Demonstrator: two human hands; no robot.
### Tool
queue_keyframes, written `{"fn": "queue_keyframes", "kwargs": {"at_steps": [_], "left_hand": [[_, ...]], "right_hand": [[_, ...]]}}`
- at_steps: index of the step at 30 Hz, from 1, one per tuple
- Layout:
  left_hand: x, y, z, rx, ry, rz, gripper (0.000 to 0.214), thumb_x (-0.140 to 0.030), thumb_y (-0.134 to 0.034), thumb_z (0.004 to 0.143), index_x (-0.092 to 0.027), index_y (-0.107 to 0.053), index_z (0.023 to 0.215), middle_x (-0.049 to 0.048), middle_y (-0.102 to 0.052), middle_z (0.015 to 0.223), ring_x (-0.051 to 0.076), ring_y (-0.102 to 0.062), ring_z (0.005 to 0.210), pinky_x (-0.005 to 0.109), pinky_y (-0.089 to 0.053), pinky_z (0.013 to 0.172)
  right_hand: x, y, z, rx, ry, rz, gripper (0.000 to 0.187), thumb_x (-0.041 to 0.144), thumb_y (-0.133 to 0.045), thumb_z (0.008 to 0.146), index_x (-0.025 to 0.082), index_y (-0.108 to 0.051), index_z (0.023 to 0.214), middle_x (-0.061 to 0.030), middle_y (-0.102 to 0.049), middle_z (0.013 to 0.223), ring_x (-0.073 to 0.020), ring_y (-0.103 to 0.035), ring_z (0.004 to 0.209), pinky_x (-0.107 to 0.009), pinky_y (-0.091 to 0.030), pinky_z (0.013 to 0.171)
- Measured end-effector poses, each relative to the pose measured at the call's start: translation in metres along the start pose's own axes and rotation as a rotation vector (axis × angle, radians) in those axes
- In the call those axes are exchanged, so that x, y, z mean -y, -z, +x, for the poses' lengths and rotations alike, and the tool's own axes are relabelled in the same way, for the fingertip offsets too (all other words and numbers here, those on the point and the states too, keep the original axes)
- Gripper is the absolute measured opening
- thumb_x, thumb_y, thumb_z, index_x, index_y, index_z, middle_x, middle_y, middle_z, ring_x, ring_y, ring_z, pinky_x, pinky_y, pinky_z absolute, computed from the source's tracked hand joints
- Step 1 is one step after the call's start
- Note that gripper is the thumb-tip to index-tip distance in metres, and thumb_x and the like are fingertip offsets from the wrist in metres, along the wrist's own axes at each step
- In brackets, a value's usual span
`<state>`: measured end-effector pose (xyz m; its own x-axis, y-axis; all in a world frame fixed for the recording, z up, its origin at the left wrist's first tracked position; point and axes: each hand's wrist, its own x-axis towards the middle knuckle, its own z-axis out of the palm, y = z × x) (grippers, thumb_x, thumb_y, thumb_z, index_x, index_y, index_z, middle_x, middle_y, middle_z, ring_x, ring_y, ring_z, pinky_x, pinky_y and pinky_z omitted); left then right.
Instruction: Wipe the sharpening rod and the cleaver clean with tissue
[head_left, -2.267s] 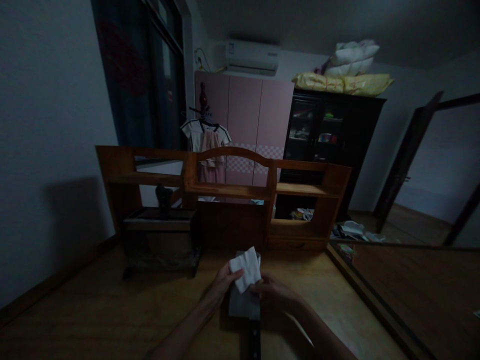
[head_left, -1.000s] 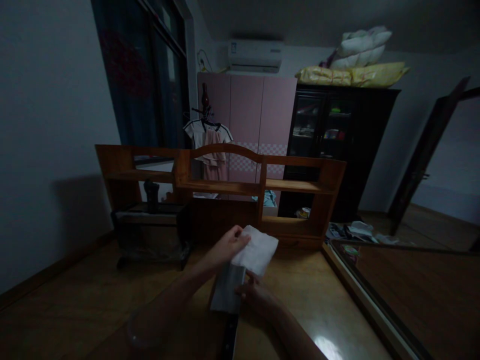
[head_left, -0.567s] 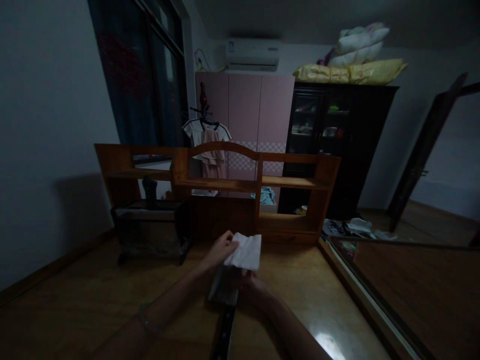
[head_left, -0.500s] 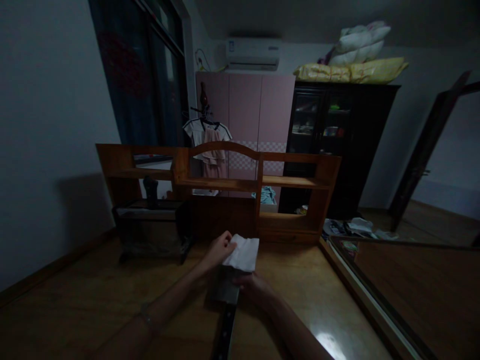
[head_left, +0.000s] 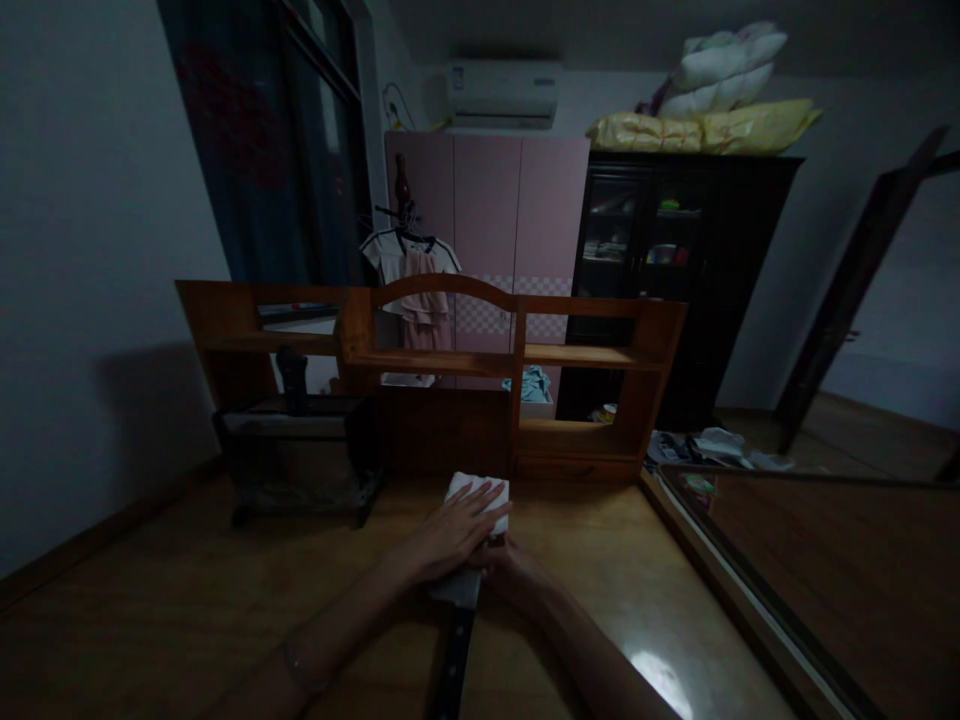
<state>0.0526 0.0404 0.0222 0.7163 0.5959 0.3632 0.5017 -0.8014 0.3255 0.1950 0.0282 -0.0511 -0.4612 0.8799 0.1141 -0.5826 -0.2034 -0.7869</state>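
Note:
A knife lies on the wooden desk [head_left: 187,600] with its dark handle [head_left: 450,660] pointing toward me. Only a strip of the wide blade [head_left: 456,590] shows; the rest is covered. A folded white tissue [head_left: 461,487] lies over the blade's far part. My left hand [head_left: 454,530] rests flat on the tissue, fingers stretched out, pressing it onto the blade. My right hand [head_left: 517,575] is curled against the blade's right side, gripping it beside the left hand.
A low wooden shelf unit [head_left: 450,360] stands along the desk's back edge, with a dark rack [head_left: 300,450] at its left. A second dark tabletop [head_left: 825,560] adjoins on the right. Behind are a pink wardrobe [head_left: 487,220] and a black cabinet [head_left: 675,280]. The room is dim.
My left hand held the tissue up in a pinch over the blade; it has come down flat, pressing the tissue onto the blade. The right hand stays at the blade's side.

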Motion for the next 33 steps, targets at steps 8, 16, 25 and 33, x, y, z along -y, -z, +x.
{"fn": "queue_keyframes", "kwargs": {"at_steps": [8, 16, 25, 33], "left_hand": [[0.022, 0.001, -0.013, 0.008, 0.050, -0.027, 0.047, -0.033, -0.029, 0.099, -0.033, -0.024, 0.145, -0.0029, -0.022, 0.153, 0.019, -0.016, 0.141, 0.042, -0.010, 0.116], [0.039, 0.004, -0.021, -0.047, 0.153, -0.065, 0.047, -0.034, -0.023, 0.099, -0.029, -0.023, 0.146, -0.0030, -0.017, 0.154, 0.020, -0.007, 0.142, 0.044, -0.009, 0.116], [0.026, -0.015, -0.020, -0.052, 0.178, -0.167, 0.050, -0.034, -0.025, 0.099, -0.028, -0.013, 0.148, -0.0018, -0.009, 0.155, 0.018, -0.006, 0.142, 0.041, -0.012, 0.117], [0.010, -0.017, -0.016, 0.011, 0.081, -0.251, 0.050, -0.037, -0.024, 0.099, -0.028, -0.015, 0.148, -0.0033, -0.010, 0.155, 0.019, -0.006, 0.142, 0.040, -0.011, 0.117]], "right_hand": [[0.005, -0.005, 0.001, -0.034, -0.032, 0.098, 0.070, -0.003, -0.068, 0.052, 0.028, -0.055, 0.114, 0.0013, -0.066, 0.098, -0.0137, -0.062, 0.078, -0.020, -0.045, 0.059], [0.005, -0.005, -0.003, -0.001, -0.057, 0.039, 0.079, 0.005, -0.070, 0.059, 0.032, -0.044, 0.129, 0.0011, -0.067, 0.086, -0.0151, -0.063, 0.068, -0.026, -0.046, 0.061], [0.017, -0.008, -0.006, 0.046, -0.082, 0.042, 0.076, 0.005, -0.073, 0.060, 0.031, -0.040, 0.123, 0.0000, -0.066, 0.096, -0.0151, -0.064, 0.075, -0.026, -0.047, 0.065], [0.011, -0.004, -0.001, -0.037, -0.058, 0.102, 0.066, 0.001, -0.070, 0.055, 0.030, -0.048, 0.110, 0.0032, -0.066, 0.090, -0.0153, -0.063, 0.076, -0.026, -0.045, 0.066]]}}
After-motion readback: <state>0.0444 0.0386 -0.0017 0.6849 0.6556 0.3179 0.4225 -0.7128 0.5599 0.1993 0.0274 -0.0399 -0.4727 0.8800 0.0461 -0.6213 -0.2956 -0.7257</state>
